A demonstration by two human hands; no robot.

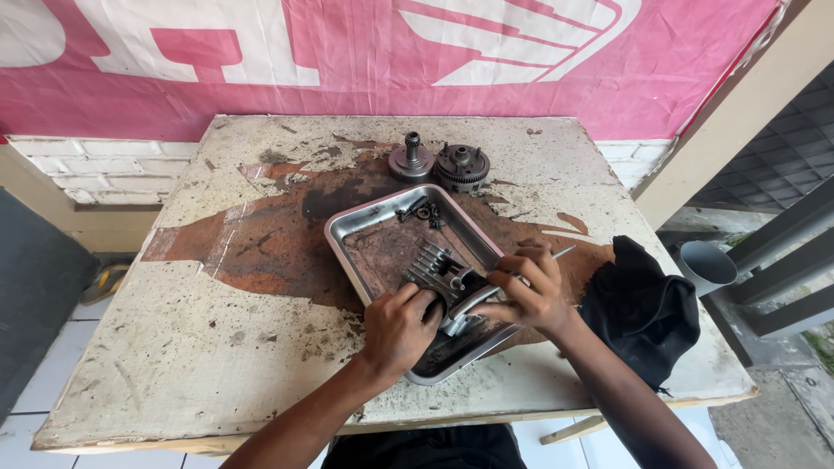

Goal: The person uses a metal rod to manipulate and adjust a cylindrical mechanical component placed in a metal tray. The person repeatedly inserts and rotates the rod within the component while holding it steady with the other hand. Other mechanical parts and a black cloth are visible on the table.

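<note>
My left hand is clenched around the near end of a finned metal engine part that sits in the steel tray on the worn table. My right hand grips a thin metal tool laid across that part. Small dark bolts lie at the tray's far end, two round gear assemblies stand just beyond it, and a black cloth lies to my right.

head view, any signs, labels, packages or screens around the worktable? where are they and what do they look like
Banner: hangs across the wall behind the worktable, a wide wrinkled pink sheet with large white shapes and lettering, cut off at the top of the view.
No packages, labels or screens show.
</note>
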